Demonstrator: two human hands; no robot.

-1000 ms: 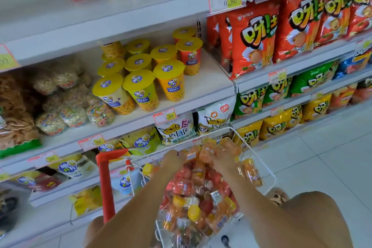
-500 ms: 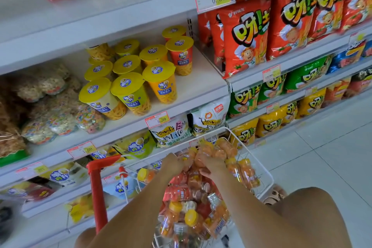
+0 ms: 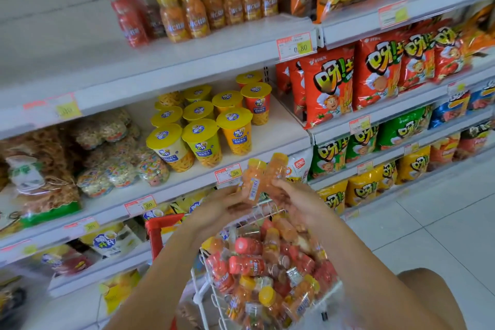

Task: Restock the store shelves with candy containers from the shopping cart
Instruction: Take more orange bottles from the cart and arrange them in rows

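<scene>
My left hand (image 3: pixel 219 206) grips an orange candy container with a yellow cap (image 3: pixel 253 179), raised above the cart. My right hand (image 3: pixel 300 201) grips a second orange candy container (image 3: pixel 276 171) right beside it; the two containers touch near their tops. Below them the white wire shopping cart (image 3: pixel 211 295) holds several red and orange candy containers (image 3: pixel 267 270). On the upper shelf (image 3: pixel 187 56) a row of the same containers (image 3: pixel 203 11) stands, with bare shelf to its left.
Yellow-lidded snack cups (image 3: pixel 203 128) stand on the middle shelf, with bagged cereal snacks (image 3: pixel 112 158) to their left. Red, green and yellow chip bags (image 3: pixel 375 75) fill the shelves on the right. The cart's red handle (image 3: pixel 158 233) is at lower left; tiled floor (image 3: pixel 442 222) at right.
Both hands have risen out of the cart, each holding an orange container. The view has tilted up, so the upper shelf with its row of containers now shows.
</scene>
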